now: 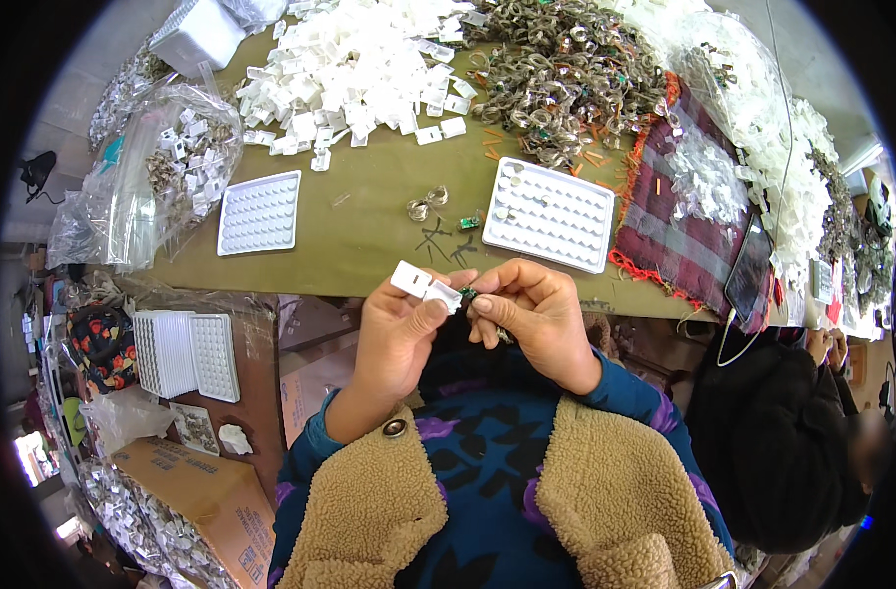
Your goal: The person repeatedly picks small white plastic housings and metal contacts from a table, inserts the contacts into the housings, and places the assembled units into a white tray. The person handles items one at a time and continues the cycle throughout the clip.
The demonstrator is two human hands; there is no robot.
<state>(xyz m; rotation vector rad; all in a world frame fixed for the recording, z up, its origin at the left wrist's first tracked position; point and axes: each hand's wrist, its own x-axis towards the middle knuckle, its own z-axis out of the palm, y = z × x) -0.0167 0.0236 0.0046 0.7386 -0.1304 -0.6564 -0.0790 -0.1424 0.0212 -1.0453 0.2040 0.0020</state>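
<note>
Housing [430, 286], white plastic, box-shaped and opened into two sections, is located nearer the person than the white rectangular plastic tray with rows of small cells [556, 221], and to that tray's left. Left hand [394, 329]: thumb and fingers closed on the housing, open side of the near section facing upward. Right hand [544, 314]: thumb and index finger pinched narrow on a small green circuit board [468, 293], on the near side of the tray. The board is at the right edge of the housing; whether the two touch cannot be determined.

Remaining items are located relative to the tray. Just beside its left edge: a second small green circuit board [469, 223], lying on the olive-green tabletop [359, 231]. Farther left: a pair of grey-brown coiled cables [428, 203], then a second white celled tray [259, 213], well apart. Beyond and to the left: a large heap of loose white plastic housings [354, 74]. Directly beyond: a heap of grey-brown coiled cables [570, 74], with thin orange pieces [593, 158] scattered between heap and tray. To the right: a dark plaid cloth with red fringe [649, 221], bearing a black smartphone [749, 267] with a white cable [731, 339].
</note>
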